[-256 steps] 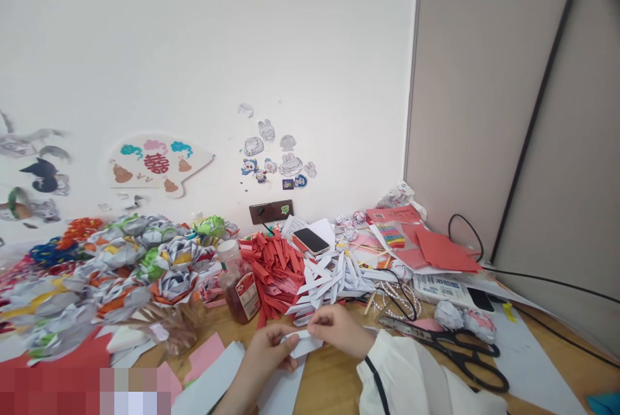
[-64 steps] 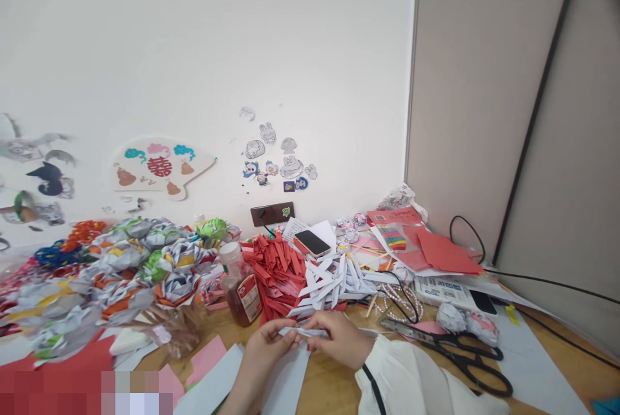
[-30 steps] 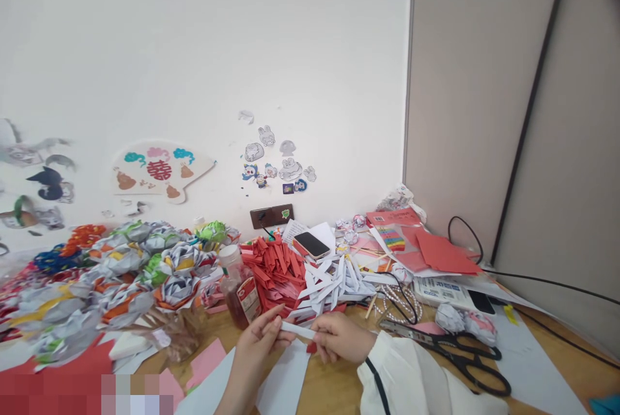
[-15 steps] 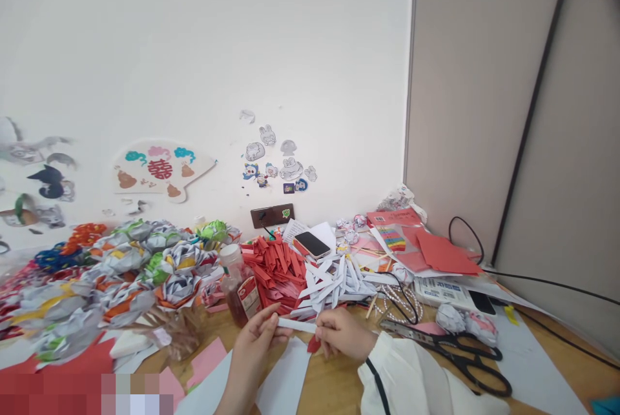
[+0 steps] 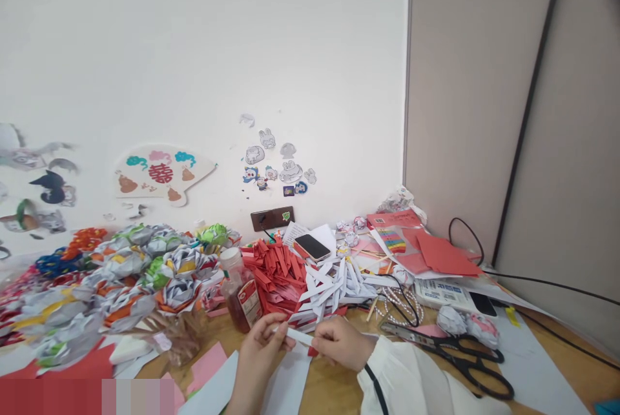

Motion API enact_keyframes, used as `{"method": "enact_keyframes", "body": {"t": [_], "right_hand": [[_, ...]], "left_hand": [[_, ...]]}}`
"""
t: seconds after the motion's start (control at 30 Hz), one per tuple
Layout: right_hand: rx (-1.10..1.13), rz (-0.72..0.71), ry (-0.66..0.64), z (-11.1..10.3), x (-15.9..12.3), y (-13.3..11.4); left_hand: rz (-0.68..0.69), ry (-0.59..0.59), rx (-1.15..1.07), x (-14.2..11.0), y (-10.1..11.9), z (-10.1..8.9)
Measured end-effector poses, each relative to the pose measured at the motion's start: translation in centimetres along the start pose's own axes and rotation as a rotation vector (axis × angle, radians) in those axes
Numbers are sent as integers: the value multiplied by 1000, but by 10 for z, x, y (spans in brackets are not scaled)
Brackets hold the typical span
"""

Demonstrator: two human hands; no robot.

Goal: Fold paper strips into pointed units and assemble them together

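Both my hands pinch a narrow folded white paper strip (image 5: 299,336) just above the wooden table (image 5: 334,383). My left hand (image 5: 260,344) holds its left end between thumb and fingers. My right hand (image 5: 341,347), in a white sleeve, grips the right end, and a small red scrap (image 5: 312,352) shows under its fingers. Right behind the hands lie a heap of folded white strips (image 5: 332,286) and a heap of folded red strips (image 5: 276,270). White paper sheets (image 5: 285,386) lie under my hands.
A jar with a red label (image 5: 241,292) stands left of the hands. Many paper flowers (image 5: 130,273) cover the left side. Black scissors (image 5: 465,357) lie to the right, a phone (image 5: 312,246) behind the heaps, red sheets (image 5: 440,252) and cables (image 5: 547,283) at far right.
The white piece, wider 8.5 s ago, is now a thin strip between both hands. In the last second the hands stayed in place; the strip tilted slightly and the view shifted a little.
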State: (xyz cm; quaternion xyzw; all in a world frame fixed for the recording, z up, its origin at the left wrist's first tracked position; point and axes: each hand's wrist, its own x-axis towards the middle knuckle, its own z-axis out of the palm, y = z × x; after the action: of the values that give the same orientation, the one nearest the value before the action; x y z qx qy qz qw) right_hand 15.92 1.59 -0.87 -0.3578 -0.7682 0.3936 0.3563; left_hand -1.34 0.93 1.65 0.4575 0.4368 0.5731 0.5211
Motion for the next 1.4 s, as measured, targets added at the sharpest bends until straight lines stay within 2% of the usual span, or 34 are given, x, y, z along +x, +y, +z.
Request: {"method": "enact_keyframes", "body": {"t": [0.1, 0.2, 0.33, 0.53, 0.67, 0.83, 1.0, 1.1, 1.23, 1.33, 1.4], "right_hand": [[0, -11, 17, 2, 1, 3], [-22, -25, 3, 5, 1, 6], [-14, -25, 0, 5, 2, 9], [83, 38, -78, -3, 1, 3], [98, 1, -53, -3, 1, 1], [73, -13, -63, 2, 1, 11], [16, 41, 7, 2, 1, 9], [-59, 14, 106, -4, 2, 0], [-244, -66, 434, -24, 2, -7], [-379, -2, 665, -46, 0, -1], [-453, 79, 712, -59, -2, 4]], "left_hand": [[-22, -20, -15, 0, -5, 0], [-109, -104, -23, 1, -12, 0], [-83, -150, -57, 0, -13, 0], [-9, 12, -69, 1, -3, -7], [32, 80, -77, 3, -3, -10], [25, 117, -83, 3, -3, -7], [-16, 71, -108, 2, -3, -3], [-68, 43, -115, 2, -2, -1], [-94, 57, -101, 1, -2, -1], [-93, 78, -86, 1, -2, -3], [-97, 76, -76, 0, -1, -4]]}}
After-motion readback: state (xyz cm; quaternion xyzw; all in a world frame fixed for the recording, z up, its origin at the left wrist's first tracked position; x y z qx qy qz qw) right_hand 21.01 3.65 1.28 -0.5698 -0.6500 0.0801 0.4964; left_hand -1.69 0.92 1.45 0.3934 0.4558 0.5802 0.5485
